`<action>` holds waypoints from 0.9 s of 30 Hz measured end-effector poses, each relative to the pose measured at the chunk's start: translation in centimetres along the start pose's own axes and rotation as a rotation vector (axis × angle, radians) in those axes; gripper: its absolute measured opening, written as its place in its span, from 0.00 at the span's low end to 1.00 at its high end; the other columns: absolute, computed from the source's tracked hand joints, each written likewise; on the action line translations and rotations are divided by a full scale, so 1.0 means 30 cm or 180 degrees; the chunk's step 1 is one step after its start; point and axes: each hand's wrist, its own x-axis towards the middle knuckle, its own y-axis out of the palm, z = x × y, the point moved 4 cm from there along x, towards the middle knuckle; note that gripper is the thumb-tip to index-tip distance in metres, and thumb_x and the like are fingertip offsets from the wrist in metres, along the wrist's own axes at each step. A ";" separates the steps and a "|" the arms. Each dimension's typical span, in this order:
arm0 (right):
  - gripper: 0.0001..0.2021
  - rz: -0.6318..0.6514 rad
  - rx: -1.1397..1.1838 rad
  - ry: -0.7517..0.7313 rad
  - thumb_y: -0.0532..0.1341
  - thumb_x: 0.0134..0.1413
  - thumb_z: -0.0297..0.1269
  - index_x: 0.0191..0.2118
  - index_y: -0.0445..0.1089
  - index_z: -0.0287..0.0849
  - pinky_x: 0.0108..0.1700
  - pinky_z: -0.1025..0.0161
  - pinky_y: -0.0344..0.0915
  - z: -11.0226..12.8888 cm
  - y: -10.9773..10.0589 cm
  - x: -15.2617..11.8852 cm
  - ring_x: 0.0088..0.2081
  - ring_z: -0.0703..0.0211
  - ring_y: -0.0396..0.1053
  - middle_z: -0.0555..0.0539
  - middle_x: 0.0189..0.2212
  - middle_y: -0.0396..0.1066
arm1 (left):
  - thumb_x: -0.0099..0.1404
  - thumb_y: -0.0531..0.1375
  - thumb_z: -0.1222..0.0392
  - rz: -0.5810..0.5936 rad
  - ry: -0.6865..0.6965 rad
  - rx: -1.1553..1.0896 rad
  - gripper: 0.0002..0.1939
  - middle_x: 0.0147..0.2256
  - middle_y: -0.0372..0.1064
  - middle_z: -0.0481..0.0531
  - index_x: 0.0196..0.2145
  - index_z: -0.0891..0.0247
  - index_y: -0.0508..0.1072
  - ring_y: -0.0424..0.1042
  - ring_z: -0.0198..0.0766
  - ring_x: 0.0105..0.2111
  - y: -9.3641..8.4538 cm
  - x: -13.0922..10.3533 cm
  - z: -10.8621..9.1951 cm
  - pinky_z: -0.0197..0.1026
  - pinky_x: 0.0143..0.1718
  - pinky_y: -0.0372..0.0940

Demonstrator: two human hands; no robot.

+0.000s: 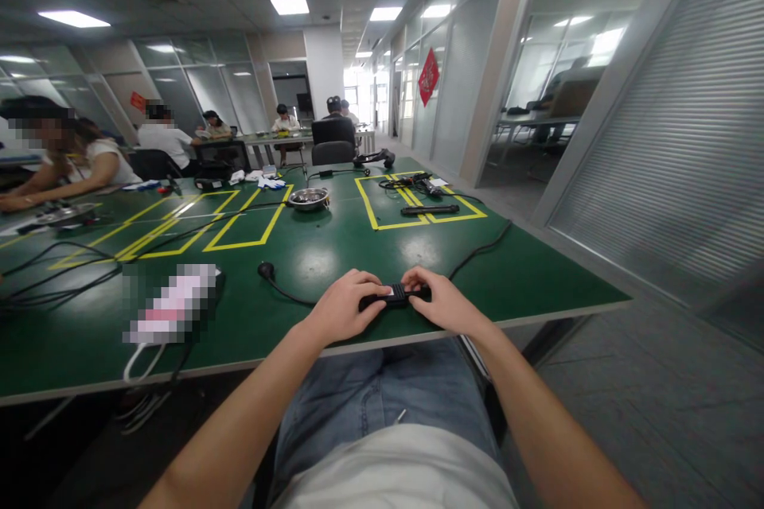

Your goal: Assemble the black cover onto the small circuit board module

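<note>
Near the table's front edge, a black inline power adapter (399, 296) with a ridged middle and a small white label lies between my hands. My left hand (349, 304) is closed on its left end, thumb in front and fingers behind. At the opposite end my right hand (442, 301) pinches it with thumb and fingers. A black power plug (267, 271) lies on the table to the left, its cord running toward my left hand. Beyond my right hand, a black cable (483, 248) trails off to the right. My palms and fingers hide both ends of the adapter.
The green table (537, 286) bears yellow tape outlines. A metal bowl (309, 200), a black bar-shaped part (430, 210) and tangled cables (411, 182) lie farther back. A blurred-out white and pink object (174, 306) is at left. Several people sit beyond.
</note>
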 end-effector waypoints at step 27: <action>0.04 0.0025 -0.0218 0.0184 0.66 0.60 0.38 0.37 0.77 0.45 0.42 0.60 0.68 0.003 0.010 -0.001 0.38 0.55 0.75 0.49 0.35 0.79 | 0.69 0.61 0.63 -0.0144 -0.0791 0.0148 0.06 0.34 0.72 0.52 0.33 0.58 0.71 0.74 0.45 0.36 -0.003 -0.007 0.029 0.45 0.38 0.67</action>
